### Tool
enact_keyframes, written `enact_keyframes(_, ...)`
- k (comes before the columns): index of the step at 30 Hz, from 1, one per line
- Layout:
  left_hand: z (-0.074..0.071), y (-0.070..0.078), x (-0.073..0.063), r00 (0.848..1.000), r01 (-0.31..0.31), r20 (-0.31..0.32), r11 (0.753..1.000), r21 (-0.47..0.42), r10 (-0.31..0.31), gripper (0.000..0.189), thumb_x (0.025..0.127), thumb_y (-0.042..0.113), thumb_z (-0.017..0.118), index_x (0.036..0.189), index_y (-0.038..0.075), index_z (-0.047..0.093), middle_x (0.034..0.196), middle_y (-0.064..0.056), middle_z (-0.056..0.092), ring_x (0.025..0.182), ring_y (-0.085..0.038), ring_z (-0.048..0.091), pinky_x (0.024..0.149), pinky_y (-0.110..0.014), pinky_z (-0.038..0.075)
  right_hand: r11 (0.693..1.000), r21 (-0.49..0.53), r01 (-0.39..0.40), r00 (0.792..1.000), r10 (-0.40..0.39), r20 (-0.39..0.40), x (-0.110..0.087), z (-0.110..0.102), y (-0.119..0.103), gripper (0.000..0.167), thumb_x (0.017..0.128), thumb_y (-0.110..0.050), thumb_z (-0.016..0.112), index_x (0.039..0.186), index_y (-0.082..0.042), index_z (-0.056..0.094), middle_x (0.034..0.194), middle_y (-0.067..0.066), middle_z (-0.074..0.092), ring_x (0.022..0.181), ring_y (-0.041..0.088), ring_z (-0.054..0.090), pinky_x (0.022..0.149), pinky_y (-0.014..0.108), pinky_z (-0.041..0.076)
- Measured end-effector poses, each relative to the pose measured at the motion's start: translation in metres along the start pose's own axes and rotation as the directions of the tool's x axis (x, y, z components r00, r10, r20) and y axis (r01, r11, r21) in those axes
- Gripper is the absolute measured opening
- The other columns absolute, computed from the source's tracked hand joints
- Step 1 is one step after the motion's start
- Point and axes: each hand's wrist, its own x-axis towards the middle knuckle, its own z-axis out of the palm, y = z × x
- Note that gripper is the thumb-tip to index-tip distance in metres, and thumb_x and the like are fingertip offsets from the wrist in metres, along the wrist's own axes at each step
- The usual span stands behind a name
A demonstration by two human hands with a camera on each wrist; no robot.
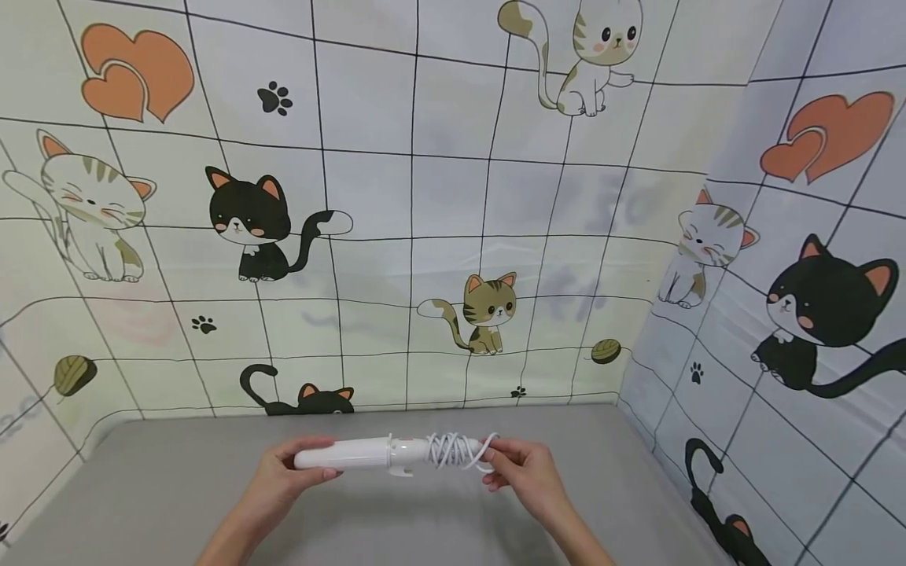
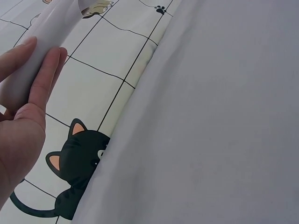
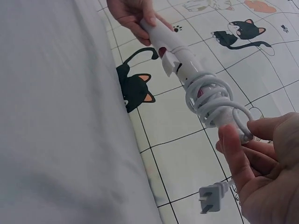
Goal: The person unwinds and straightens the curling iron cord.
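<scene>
A white curling iron (image 1: 354, 453) is held level above the grey surface, its white cord (image 1: 450, 450) wound in several loops round the handle. My left hand (image 1: 286, 472) grips the smooth end of the barrel (image 2: 49, 30), thumb on one side and fingers on the other. At the handle end, my right hand (image 1: 527, 475) pinches the cord between thumb and fingers. A small lever (image 3: 170, 64) sticks out from the middle of the iron. The two-pin plug (image 3: 211, 198) dangles below my right hand in the right wrist view.
Beneath the hands lies a grey tabletop (image 1: 396, 527). Behind it and along the right side stand white walls (image 1: 453, 196) with a grid, cartoon cats, hearts and paw prints. The grey top meets the back wall just beyond the curling iron.
</scene>
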Motion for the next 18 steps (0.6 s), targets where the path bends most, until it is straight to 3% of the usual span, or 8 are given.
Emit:
enact_keyframes(7, -0.0027, -0.003, -0.003, 1.0, -0.008, 0.006, 1.0, -0.016, 0.008, 0.043, 0.078, -0.015, 0.077, 0.119, -0.012, 0.067, 0.107, -0.004, 0.072, 0.092, -0.018, 0.069, 0.08, -0.026, 0.062, 0.993, -0.114, -0.024, 0.995, 0.012, -0.102, -0.0026, -0.0008, -0.0008, 0.019, 0.087, -0.009, 0.081, 0.096, 0.006, 0.073, 0.083, 0.016, 0.074, 0.063, 0.021, 0.068, 0.054, 0.028, 0.062)
enact_keyframes(11, -0.0028, -0.0022, -0.0035, 1.0, 0.009, -0.005, 1.0, -0.006, -0.009, 0.044, 0.078, -0.014, 0.078, 0.12, -0.015, 0.065, 0.108, -0.007, 0.07, 0.093, -0.018, 0.069, 0.08, -0.026, 0.062, 0.979, -0.201, -0.027, 0.987, -0.005, -0.158, -0.0022, -0.0018, 0.0006, 0.022, 0.082, -0.014, 0.087, 0.088, 0.0, 0.07, 0.074, 0.007, 0.07, 0.059, 0.02, 0.063, 0.05, 0.028, 0.059)
enact_keyframes(14, -0.0027, -0.0014, -0.0032, 1.0, 0.025, -0.005, 1.0, -0.014, -0.026, 0.047, 0.078, -0.015, 0.078, 0.122, -0.018, 0.062, 0.11, -0.011, 0.068, 0.094, -0.021, 0.069, 0.082, -0.028, 0.063, 0.958, -0.287, 0.006, 0.975, -0.07, -0.212, -0.0012, -0.0018, 0.0017, 0.03, 0.077, -0.016, 0.09, 0.092, -0.004, 0.068, 0.079, 0.003, 0.065, 0.068, 0.019, 0.06, 0.055, 0.025, 0.055)
enact_keyframes(18, -0.0047, -0.0022, -0.0034, 0.999, 0.033, 0.015, 0.999, -0.029, -0.033, 0.046, 0.078, -0.015, 0.077, 0.122, -0.017, 0.062, 0.11, -0.013, 0.066, 0.095, -0.022, 0.069, 0.083, -0.029, 0.063, 0.91, -0.395, 0.126, 0.952, -0.222, -0.209, 0.0012, -0.0045, 0.0064, 0.047, 0.073, -0.016, 0.094, 0.114, -0.009, 0.071, 0.104, 0.001, 0.067, 0.093, 0.022, 0.061, 0.077, 0.031, 0.057)
